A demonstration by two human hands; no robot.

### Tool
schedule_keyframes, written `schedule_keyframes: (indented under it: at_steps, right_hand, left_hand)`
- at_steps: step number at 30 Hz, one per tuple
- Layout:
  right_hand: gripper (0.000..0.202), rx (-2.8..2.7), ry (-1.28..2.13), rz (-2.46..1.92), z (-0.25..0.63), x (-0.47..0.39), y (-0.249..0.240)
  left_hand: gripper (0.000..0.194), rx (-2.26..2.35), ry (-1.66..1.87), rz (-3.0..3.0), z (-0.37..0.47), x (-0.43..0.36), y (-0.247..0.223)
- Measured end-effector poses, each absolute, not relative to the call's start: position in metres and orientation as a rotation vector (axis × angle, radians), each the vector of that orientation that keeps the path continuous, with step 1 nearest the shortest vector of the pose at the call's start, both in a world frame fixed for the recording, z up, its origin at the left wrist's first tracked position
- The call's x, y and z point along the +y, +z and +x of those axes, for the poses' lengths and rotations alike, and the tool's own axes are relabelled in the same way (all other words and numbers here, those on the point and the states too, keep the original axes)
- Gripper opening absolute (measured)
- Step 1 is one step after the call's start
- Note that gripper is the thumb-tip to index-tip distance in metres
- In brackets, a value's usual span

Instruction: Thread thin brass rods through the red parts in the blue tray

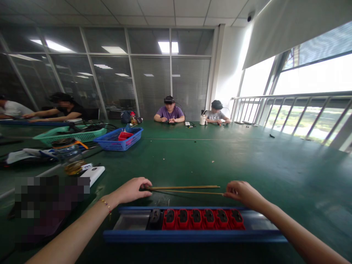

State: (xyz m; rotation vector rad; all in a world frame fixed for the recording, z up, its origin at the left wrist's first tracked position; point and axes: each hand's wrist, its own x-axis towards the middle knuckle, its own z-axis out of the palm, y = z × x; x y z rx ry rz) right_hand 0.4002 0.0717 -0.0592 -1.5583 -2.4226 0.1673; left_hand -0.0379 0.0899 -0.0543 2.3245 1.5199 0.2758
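Several thin yellowish sticks (189, 187) lie across the green table in front of me. My left hand (136, 189) is closed round their left ends. One stick (195, 192) slants away from the others, and its right end is pinched in the fingers of my right hand (238, 190). Just nearer to me is a long blue-edged tray (192, 235), running left to right. Inside it stand several red blocks with black tops (196, 219) in a row, with one black block (156, 219) at their left end. My right forearm passes over the tray's right end.
On the left are a blue basket (118, 144) with a red box, a green basket (68, 135) with cables, a jar (68, 156) and a white device (95, 175). People with headsets sit at the far side and far left. A railing is at the right.
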Motion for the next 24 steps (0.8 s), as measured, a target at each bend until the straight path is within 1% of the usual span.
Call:
schedule_keyframes:
  at_steps: [2, 6, 9, 10, 14, 17, 20, 24]
  right_hand:
    - [0.026, -2.524, 0.05, -1.551, 0.388, 0.079, -0.058]
    - [0.016, -2.663, -0.18, -1.574, 0.369, 0.093, -0.058]
    - [0.011, -2.713, -0.252, -1.572, 0.361, 0.1, -0.057]
    - [0.011, -2.728, -0.247, -1.555, 0.36, 0.102, -0.056]
    - [0.028, -2.817, -0.108, -1.466, 0.355, 0.108, -0.054]
    - [0.034, -2.851, 0.016, -1.502, 0.35, 0.115, -0.055]
    - [0.033, -2.847, 0.08, -1.535, 0.346, 0.122, -0.059]
    - [0.026, -2.822, 0.196, -1.534, 0.348, 0.124, -0.064]
  left_hand:
    - [0.04, 1.541, 0.26, 2.375, -0.037, 0.091, -0.055]
    - [0.026, 1.557, 0.197, 2.513, -0.031, 0.092, -0.055]
    - [0.019, 1.54, 0.164, 2.6, -0.026, 0.094, -0.055]
    - [0.018, 1.533, 0.153, 2.618, -0.025, 0.095, -0.055]
    - [0.018, 1.513, 0.124, 2.636, -0.021, 0.102, -0.055]
    - [0.02, 1.536, 0.109, 2.605, -0.018, 0.108, -0.057]
    - [0.024, 1.569, 0.093, 2.556, -0.013, 0.112, -0.061]
    - [0.017, 1.61, 0.125, 2.5, -0.01, 0.113, -0.065]
